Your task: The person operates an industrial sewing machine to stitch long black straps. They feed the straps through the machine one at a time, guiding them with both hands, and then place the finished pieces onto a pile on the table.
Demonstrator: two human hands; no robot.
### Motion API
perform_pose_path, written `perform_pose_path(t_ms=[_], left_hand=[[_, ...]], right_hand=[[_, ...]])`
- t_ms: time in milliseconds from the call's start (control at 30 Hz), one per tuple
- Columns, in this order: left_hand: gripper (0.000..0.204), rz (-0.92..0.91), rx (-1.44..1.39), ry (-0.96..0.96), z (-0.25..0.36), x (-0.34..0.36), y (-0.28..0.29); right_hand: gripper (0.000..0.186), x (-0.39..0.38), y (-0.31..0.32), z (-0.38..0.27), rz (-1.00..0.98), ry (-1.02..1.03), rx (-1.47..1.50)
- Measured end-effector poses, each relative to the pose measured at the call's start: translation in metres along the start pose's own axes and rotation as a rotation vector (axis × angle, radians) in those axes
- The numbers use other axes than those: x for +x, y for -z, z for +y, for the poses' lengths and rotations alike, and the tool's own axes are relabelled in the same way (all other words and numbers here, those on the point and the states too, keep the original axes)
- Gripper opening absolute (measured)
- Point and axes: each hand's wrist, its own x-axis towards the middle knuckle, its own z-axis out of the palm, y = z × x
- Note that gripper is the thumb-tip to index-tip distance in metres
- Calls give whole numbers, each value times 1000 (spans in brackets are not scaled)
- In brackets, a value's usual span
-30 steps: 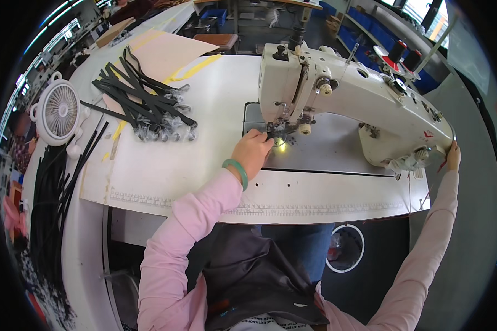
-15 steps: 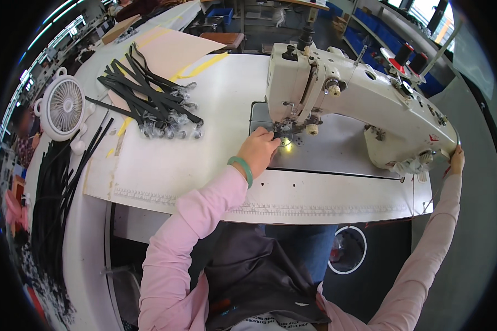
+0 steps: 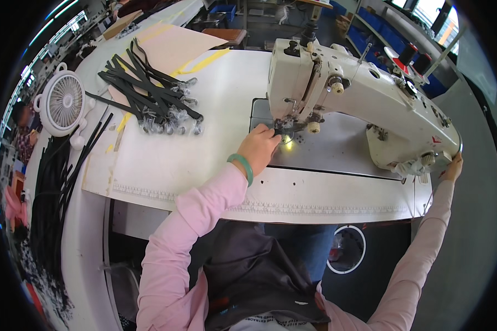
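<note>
A cream sewing machine (image 3: 342, 77) stands on the right half of the white table, a small light glowing beside its needle. My left hand (image 3: 259, 146), with a green bangle (image 3: 242, 165) at the wrist, is closed at the needle area. Its fingertips press together next to the dark presser foot (image 3: 284, 126); what they pinch is dark and mostly hidden. At the machine's right end, my right hand (image 3: 453, 167) curls around the handwheel (image 3: 459, 144), most of which is out of sight. Black straps (image 3: 143, 91) with clear-wrapped ends lie piled to the left.
A white fan (image 3: 64, 102) stands at the table's left, above long black strips (image 3: 49, 204) hanging over the side. Pinkish card (image 3: 174, 47) with yellow tape lies behind the pile. Thread spools (image 3: 407, 54) top the machine. Below the table sits a white-rimmed bin (image 3: 363, 251).
My right hand has slid slightly down and inward along the handwheel. The left hand stays at the needle area. At the far left, another person has come into view.
</note>
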Motion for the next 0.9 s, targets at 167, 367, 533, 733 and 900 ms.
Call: perform_pose_path(t_ms=[167, 367, 533, 733, 900], left_hand=[[13, 51, 7, -10, 0, 3, -3], [9, -57, 171, 28, 3, -3, 8], [9, -5, 154, -14, 5, 6, 0], [8, -50, 148, 33, 0, 1, 5], [7, -42, 156, 13, 0, 2, -2]], right_hand=[[46, -19, -1, 8, 81, -34, 196], [49, -19, -17, -31, -21, 68, 24], [46, 47, 19, -26, -130, 233, -431], [47, 9, 3, -21, -211, -116, -217], [50, -21, 1, -4, -39, -115, 87]])
